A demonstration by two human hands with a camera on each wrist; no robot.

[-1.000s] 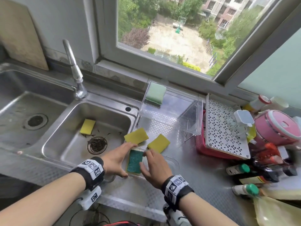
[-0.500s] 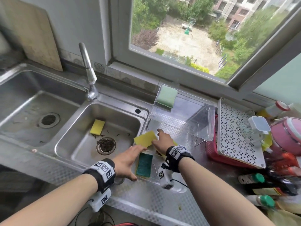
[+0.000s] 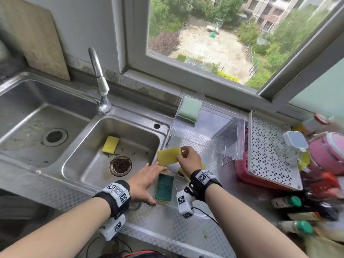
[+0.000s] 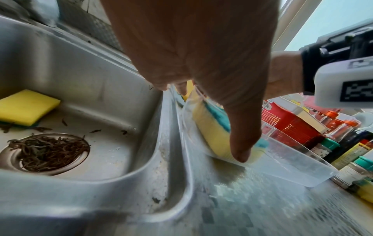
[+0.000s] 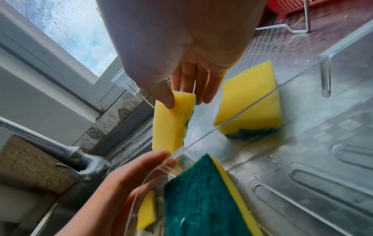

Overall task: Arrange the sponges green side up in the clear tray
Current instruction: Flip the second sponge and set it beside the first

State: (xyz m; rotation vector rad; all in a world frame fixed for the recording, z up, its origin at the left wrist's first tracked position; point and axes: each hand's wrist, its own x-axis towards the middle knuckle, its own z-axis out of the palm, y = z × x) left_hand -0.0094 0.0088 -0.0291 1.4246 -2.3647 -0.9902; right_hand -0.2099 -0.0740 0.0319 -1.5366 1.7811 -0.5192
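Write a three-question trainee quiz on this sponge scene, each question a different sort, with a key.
1. True or false: the sponge in the clear tray lies green side up.
2. Which hand pinches the lifted sponge: A left hand, B right hand?
3. Fill in: one sponge lies yellow side up inside the ____, near the drain.

Key: 1 true, the tray sponge shows green. 2 B. 3 sink, where the sink sponge lies.
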